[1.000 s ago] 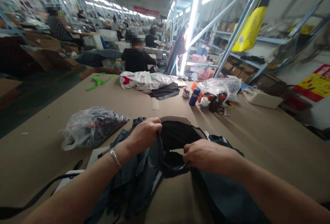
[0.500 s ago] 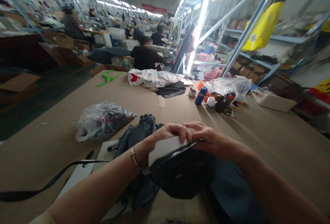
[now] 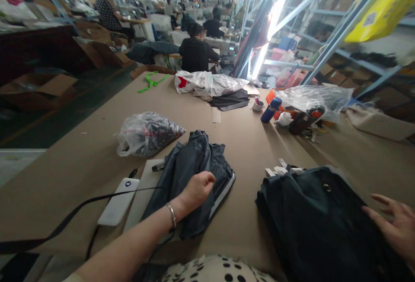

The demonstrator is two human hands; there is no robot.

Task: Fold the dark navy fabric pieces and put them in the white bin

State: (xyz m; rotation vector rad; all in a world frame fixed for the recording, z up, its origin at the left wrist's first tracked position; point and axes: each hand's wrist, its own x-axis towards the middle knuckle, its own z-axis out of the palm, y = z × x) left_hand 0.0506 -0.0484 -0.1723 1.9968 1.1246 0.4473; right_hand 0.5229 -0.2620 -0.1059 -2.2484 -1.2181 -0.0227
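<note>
My left hand (image 3: pixel 198 190), a metal bracelet at its wrist, is above a heap of dark grey fabric pieces (image 3: pixel 189 161). Its fingers are curled together, and whatever they hold, if anything, is hidden. A pale strip edges the heap's right side. At the far right my right hand (image 3: pixel 394 221) has its fingers apart, beside a stack of dark green-black fabric pieces (image 3: pixel 317 213). A metal eyelet (image 3: pixel 327 187) shows on the top piece, and white tabs (image 3: pixel 280 168) stick out behind the stack.
On the brown table (image 3: pixel 249 213) are a white power bank (image 3: pixel 119 202) with a black strap, a filled plastic bag (image 3: pixel 149 134), a blue bottle (image 3: pixel 271 110) and a dark bottle (image 3: pixel 306 120). Behind lie a white plastic bundle (image 3: pixel 209 84) and green strap (image 3: pixel 152 82). People sit farther back.
Both hands have let go of the dark piece with the white panel and moved apart, the right hand far to the right. The view has shifted, showing the dark stack more fully.
</note>
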